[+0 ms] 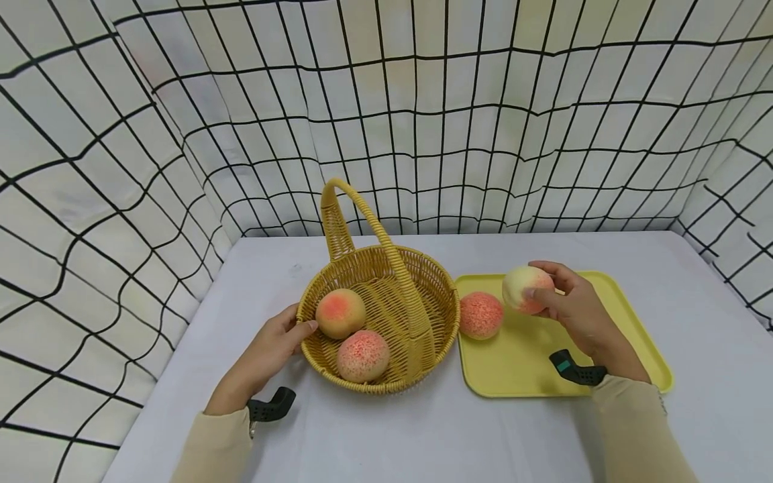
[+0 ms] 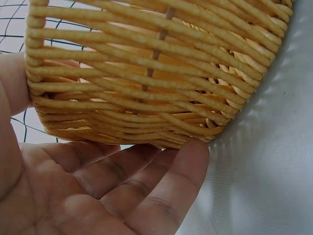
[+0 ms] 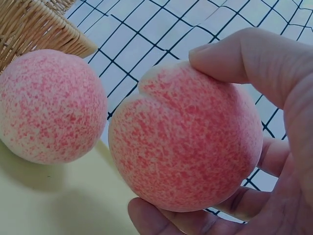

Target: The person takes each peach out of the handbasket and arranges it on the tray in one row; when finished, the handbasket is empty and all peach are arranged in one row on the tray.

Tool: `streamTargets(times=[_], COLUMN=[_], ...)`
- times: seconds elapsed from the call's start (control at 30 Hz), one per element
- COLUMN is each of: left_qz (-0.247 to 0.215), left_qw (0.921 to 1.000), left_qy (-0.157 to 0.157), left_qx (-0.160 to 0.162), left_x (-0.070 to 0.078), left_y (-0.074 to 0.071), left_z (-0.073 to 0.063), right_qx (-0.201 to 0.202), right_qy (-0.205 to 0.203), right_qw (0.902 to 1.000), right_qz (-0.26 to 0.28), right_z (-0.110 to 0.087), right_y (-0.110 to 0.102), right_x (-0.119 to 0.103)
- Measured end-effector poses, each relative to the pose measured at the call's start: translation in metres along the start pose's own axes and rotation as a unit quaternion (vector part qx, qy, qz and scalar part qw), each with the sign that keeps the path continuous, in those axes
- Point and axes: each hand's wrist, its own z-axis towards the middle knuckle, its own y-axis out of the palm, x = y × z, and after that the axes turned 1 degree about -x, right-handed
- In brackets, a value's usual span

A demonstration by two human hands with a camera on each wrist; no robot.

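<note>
A yellow wicker basket (image 1: pixel 395 382) with a tall arched handle stands on the table, and two peaches lie in its left part: an orange-yellow peach (image 1: pixel 341 313) and a speckled pink peach (image 1: pixel 363 356). My left hand (image 1: pixel 279 342) grips the basket's left rim, thumb over the edge and fingers against the outer wall. Over the yellow tray (image 1: pixel 513 376), my right hand (image 1: pixel 576 305) holds a cream and pink peach (image 3: pixel 183 137) between thumb and fingers. Beside it, another speckled pink peach (image 1: pixel 481 315) sits on the tray's left edge, close to the basket.
A white cloth covers the table (image 1: pixel 386 443). Behind it and at both sides rise white walls with a black grid net (image 1: pixel 417 134). Each wrist wears a black band (image 1: pixel 272 405). The tray's left edge lies right by the basket.
</note>
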Motion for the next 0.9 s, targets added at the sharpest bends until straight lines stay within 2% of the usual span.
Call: streamTargets(times=[0.33,0.9], left_qz=[0.004,0.003], left_qw=[1.0,1.0], left_qy=[0.001,0.005], left_qx=[0.006,0.0], left_x=[0.0,0.0], left_y=[-0.002,0.001], left_z=[-0.003,0.0], right_qx=[-0.005,-0.004], right_qy=[0.011,0.024], right_qw=[0.9998,0.9937], right_qz=[-0.015,-0.109], right_z=[0.004,0.001], right_y=[0.0,-0.007], right_x=[0.004,0.012])
